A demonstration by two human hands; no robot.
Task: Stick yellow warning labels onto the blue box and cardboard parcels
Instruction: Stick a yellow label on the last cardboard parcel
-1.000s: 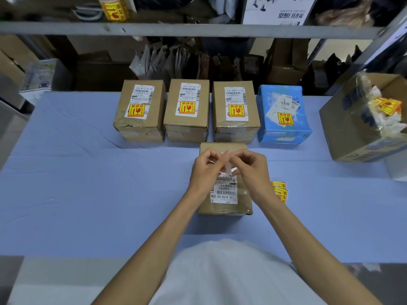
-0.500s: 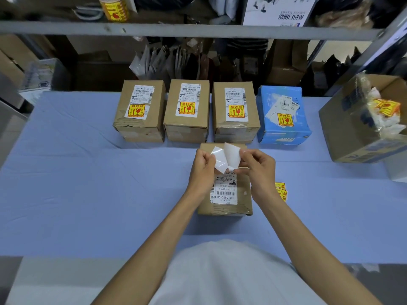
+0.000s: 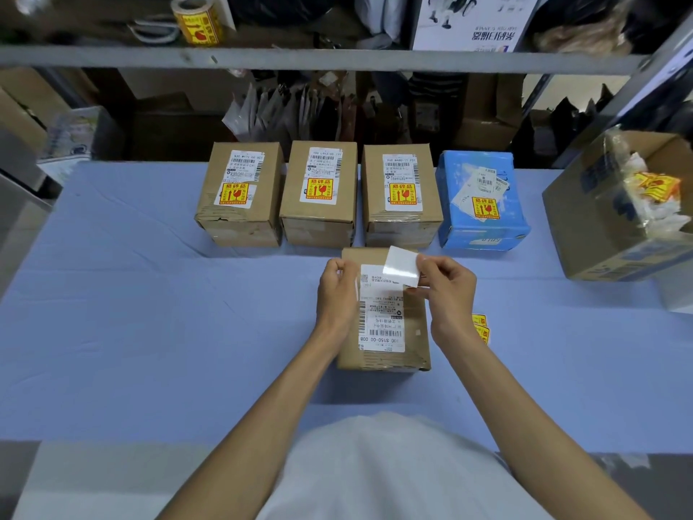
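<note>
"Above the nearest cardboard parcel (image 3: 416, 332), what has the right hand (image 3: 448, 294) got?"

"Thumb and fingertips pinch one edge of a small glossy white sheet (image 3: 403, 271), held just over the parcel's shipping label (image 3: 382, 324). Its face is blank from this angle, so whether it is liner or a label's back cannot be told."

"And the left hand (image 3: 337, 290)?"

"Fingers curled together at a thin white sliver (image 3: 356, 287) seen edge-on. It looks pinched, and the two hands are a little apart."

"Where are the yellow ones?"

"Spare yellow warning labels (image 3: 480, 326) lie on the tabletop (image 3: 150, 313) just right of that parcel, half hidden by the right wrist. Behind stand three cardboard parcels (image 3: 318, 219) and the blue box (image 3: 515, 197) in a row, each already wearing one. The near parcel shows none yet."

"How will a label handle?"

"Probably featherlight, limp and tacky on one side, apt to curl onto itself. Best taken by a corner with the fingertips, laid from one edge and smoothed flat. The parcel looks stiff enough to take the pressing."

"Further out?"

"A label roll (image 3: 197, 24) on the shelf (image 3: 337, 58), and an open carton (image 3: 600, 227) at the right holding crumpled scraps (image 3: 652, 197)."
</note>
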